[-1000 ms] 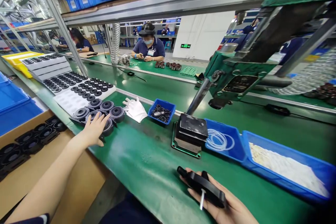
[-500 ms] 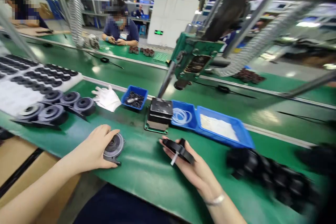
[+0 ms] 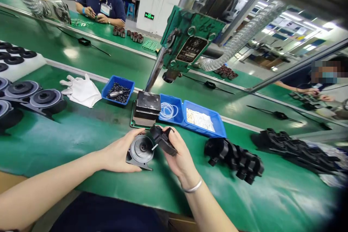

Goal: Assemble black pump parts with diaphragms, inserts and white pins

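Note:
My left hand (image 3: pixel 121 152) is wrapped round a round grey housing (image 3: pixel 141 148) with a flat black base, its open face turned up toward me. In my right hand (image 3: pixel 178 156) is a black plastic part (image 3: pixel 164 139) with a thin white pin (image 3: pixel 154 147) sticking out toward the housing. The black part is tilted at the housing's upper right edge; whether the two touch I cannot tell. Just beyond both hands stands the press's black block (image 3: pixel 148 103), beneath the green press head (image 3: pixel 191 40).
Blue trays hold small black parts (image 3: pixel 117 94), white tubing rings (image 3: pixel 168 110) and small pale pieces (image 3: pixel 201 120). A white glove (image 3: pixel 81 90) and more housings (image 3: pixel 45 98) lie left. Black parts (image 3: pixel 233 159) are lined up right. A co-worker (image 3: pixel 100 1) sits across the bench.
My hands have come together, bringing the housing and the black part close to each other. The housing's open face now shows more fully. The view has shifted to the right.

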A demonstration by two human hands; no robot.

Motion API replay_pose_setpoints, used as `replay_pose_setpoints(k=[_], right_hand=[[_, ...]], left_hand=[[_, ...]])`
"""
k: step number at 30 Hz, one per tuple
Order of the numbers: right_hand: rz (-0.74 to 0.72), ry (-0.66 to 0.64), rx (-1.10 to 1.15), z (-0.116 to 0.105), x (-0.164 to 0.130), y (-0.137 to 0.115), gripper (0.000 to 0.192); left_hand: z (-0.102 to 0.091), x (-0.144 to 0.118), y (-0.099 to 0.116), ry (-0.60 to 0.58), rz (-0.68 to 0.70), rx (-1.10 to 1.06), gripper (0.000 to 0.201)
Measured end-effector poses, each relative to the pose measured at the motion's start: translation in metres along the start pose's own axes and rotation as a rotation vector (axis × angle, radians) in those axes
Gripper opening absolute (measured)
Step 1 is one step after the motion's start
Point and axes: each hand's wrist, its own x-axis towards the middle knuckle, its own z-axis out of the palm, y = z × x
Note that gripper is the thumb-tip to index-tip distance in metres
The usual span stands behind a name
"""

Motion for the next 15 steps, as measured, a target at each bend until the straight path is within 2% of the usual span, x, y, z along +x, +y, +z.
replay_pose_setpoints(k=[5,11,15], right_hand=[[-0.075,-0.063,-0.209,0.014,0.007,0.008,0.03],[-0.144,-0.119,-0.362,0.01,0.011,0.015,0.02],[-0.185,-0.116,-0.406,0.009,0.012,0.015,0.017]], left_hand=[[0.004,-0.004,-0.007,0.067,-0.029,-0.143,0.118],[0.005,-0.002,-0.006,0.057,-0.089,-0.14,0.119],[0.004,-0.001,-0.005,0.056,-0.073,-0.136,0.117]])
